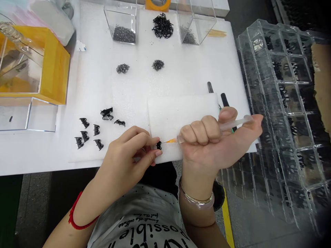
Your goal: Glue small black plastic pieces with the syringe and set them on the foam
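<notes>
Between thumb and index finger, my left hand (131, 150) pinches a small black plastic part (159, 145) at the front edge of a white foam pad (182, 106). My right hand (204, 137) is wrapped around a clear syringe (234, 123), with the thumb at its plunger end. The syringe's orange needle tip (171, 140) points left, its thin needle reaching the black part; whether they touch I cannot tell. Left of my left hand, several similar black parts (84, 136) lie loose on the white foam sheet (134, 89).
Two clear boxes (124, 21) of tiny dark pieces stand at the back, beside a heap of black pins (162, 27). Small piles (158, 65) of metal bits lie mid-sheet. Dark-handled tools (224, 100) rest behind my right hand. Clear compartment trays (281, 103) are stacked at right; a yellow-framed box (54, 65) stands left.
</notes>
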{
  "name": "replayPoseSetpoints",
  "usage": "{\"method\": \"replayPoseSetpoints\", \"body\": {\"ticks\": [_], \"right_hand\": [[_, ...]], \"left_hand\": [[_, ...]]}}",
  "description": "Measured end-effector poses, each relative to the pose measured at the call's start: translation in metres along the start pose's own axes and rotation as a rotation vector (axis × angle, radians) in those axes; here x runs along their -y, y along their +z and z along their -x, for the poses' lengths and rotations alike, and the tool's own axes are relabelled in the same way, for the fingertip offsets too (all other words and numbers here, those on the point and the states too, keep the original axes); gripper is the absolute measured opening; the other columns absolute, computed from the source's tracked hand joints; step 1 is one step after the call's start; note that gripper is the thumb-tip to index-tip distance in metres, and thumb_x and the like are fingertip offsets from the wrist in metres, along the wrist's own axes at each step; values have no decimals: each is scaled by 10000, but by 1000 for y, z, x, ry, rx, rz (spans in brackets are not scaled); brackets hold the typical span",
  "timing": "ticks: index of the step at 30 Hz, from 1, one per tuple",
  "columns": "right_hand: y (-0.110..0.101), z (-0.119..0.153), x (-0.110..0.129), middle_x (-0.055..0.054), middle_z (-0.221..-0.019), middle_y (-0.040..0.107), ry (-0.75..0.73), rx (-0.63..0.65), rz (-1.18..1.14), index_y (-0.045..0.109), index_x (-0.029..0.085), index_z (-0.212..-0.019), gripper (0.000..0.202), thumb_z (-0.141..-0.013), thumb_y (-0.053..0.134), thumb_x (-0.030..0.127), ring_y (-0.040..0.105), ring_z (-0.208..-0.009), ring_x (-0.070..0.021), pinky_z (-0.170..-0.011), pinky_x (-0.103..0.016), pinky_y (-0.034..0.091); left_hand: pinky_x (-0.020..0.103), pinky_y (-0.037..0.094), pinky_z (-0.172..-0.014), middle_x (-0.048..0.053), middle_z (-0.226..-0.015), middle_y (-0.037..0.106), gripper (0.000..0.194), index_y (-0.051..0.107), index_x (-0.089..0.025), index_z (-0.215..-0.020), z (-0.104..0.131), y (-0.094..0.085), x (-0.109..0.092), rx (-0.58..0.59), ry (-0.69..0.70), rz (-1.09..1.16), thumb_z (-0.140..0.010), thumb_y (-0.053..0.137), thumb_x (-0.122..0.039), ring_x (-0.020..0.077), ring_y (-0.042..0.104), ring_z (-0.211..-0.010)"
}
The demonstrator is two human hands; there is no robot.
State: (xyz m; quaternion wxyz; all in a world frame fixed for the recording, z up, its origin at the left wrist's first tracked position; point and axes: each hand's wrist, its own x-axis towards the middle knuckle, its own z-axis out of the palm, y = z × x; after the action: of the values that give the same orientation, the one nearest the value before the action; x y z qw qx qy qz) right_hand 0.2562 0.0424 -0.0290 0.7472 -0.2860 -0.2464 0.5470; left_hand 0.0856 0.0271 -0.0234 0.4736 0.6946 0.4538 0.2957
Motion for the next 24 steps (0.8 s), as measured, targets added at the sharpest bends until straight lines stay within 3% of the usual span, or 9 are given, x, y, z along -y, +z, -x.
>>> {"method": "replayPoseSetpoints", "body": {"ticks": [8, 24], "right_hand": [[3, 1, 1, 87, -395, 93, 10, 0, -82, 555, 214, -541, 660, -892, 271, 695, 13, -343, -57, -327, -199, 124], [-2, 1, -1, 91, -392, 144, 25, -33, -170, 650, 193, -577, 631, -879, 352, 660, 70, -351, -48, -336, -186, 201]], "left_hand": [[124, 530, -497, 6, -906, 560, 86, 609, -147, -823, 1, -1, -1, 1, -2, -5, -836, 606, -62, 24, 617, -544], [110, 537, -515, 12, -907, 550, 39, 618, -124, -835, 0, 1, 2, 13, -31, 26, -846, 605, -89, 22, 628, -557]]}}
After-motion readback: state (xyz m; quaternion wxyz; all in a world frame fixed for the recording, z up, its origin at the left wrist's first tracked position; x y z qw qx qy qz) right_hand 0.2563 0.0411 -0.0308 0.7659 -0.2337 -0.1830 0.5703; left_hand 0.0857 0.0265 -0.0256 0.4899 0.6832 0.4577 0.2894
